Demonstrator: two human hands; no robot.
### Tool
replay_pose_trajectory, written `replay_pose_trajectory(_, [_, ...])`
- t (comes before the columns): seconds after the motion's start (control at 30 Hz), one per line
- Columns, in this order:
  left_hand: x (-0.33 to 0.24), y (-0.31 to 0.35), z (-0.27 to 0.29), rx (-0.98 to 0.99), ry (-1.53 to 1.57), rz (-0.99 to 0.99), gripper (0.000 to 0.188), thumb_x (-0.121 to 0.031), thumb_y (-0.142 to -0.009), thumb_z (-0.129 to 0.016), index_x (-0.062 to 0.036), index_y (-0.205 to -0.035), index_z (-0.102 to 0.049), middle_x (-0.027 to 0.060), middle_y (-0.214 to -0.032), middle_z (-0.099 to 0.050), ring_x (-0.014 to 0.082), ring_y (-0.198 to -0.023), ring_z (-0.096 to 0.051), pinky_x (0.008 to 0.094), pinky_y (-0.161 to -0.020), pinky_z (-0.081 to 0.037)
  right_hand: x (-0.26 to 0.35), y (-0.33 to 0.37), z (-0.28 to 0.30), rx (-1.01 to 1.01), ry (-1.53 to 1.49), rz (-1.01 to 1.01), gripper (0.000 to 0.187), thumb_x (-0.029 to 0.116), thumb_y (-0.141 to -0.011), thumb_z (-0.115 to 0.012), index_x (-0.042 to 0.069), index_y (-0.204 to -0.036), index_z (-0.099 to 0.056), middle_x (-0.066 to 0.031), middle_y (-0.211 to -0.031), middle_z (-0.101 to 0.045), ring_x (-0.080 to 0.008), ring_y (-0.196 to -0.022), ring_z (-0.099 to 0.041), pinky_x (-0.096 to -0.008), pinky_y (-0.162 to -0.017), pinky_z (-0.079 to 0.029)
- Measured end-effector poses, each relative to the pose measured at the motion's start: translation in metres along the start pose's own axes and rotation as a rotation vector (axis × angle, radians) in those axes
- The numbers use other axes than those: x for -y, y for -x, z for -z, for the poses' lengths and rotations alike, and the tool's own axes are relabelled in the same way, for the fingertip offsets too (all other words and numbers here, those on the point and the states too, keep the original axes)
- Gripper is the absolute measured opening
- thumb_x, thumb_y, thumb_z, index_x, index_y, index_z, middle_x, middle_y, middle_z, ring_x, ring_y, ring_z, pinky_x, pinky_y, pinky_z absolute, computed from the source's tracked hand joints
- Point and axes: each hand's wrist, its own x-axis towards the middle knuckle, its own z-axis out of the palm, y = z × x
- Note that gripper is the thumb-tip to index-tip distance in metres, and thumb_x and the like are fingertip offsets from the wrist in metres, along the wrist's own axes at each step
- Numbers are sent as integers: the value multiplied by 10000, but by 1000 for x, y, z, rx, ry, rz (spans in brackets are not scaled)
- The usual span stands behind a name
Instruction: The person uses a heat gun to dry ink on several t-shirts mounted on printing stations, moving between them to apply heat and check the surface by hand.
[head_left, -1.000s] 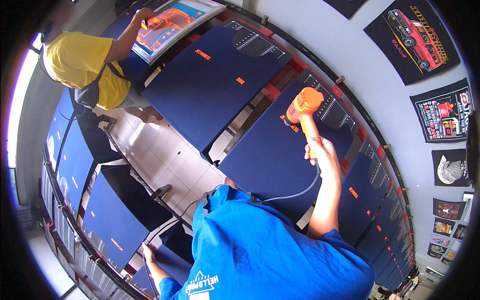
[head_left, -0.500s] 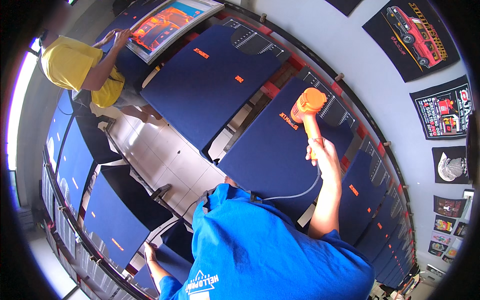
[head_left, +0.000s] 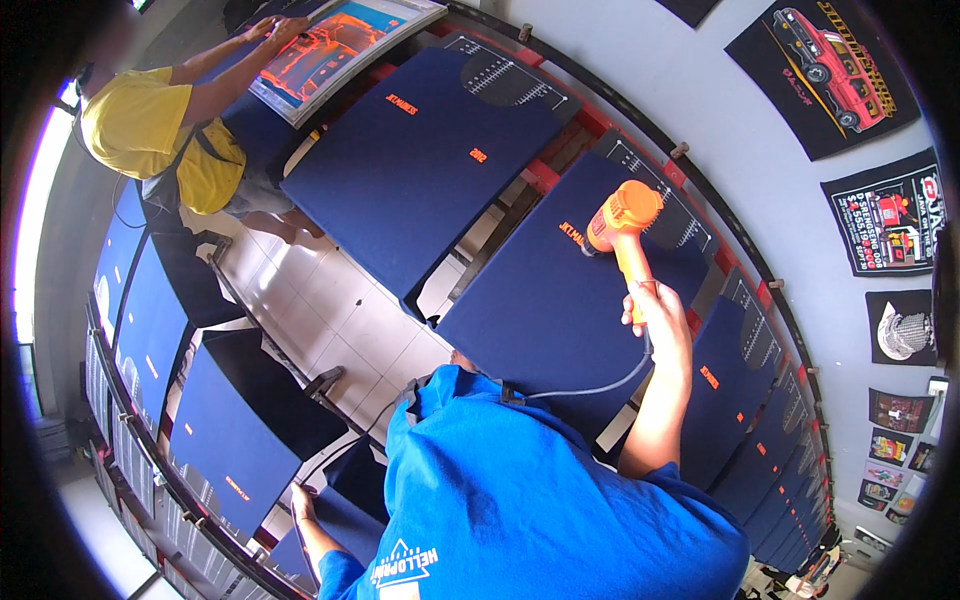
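Observation:
My right hand is closed round the handle of an orange heat gun. The gun is above a navy fabric panel laid on a sloping board, its nozzle close to small orange lettering and partly covering it. A grey cord runs from its handle back to my waist. Down at the left, my left hand has its fingers curled by a dark cord, which seems to pass into its grip. Beside that hand lies another navy panel.
A person in a yellow shirt works over a framed printing screen at the upper left. More navy panels on boards line both sides of a tiled aisle. Printed pictures hang on the right wall.
The heat gun and my right hand have shifted slightly right and down, covering more of the lettering. The other person's hands have moved up and right over the screen. My left hand stays put.

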Motion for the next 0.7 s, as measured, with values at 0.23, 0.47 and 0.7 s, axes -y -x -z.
replay_pose_trajectory(0.23, [-3,10,1,-26,-25,6,782,-586,-1012,-185,-45,-660,-628,102,-616,-600,226,-641,-557,374,-747,-430,1,4,3,-9,0,-4,265,283,-958,-608,27,-1022,-578,-21,-742,-602,-86,-606,-592,-209,-470,-413])
replay_pose_trajectory(0.47, [-3,11,2,-33,-43,-7,783,-586,-1012,-186,-47,-652,-626,100,-618,-598,224,-649,-554,374,-745,-427,2,10,4,-15,-14,-6,274,288,-956,-616,25,-1020,-575,-23,-745,-603,-89,-611,-594,-205,-470,-412])
replay_pose_trajectory(0.7, [-5,10,-2,-36,-65,-22,784,-587,-1012,-187,-49,-644,-624,99,-619,-597,223,-657,-552,373,-744,-425,-3,13,8,-21,-28,-6,259,280,-947,-637,36,-1023,-595,-5,-723,-606,-76,-593,-594,-203,-467,-414])
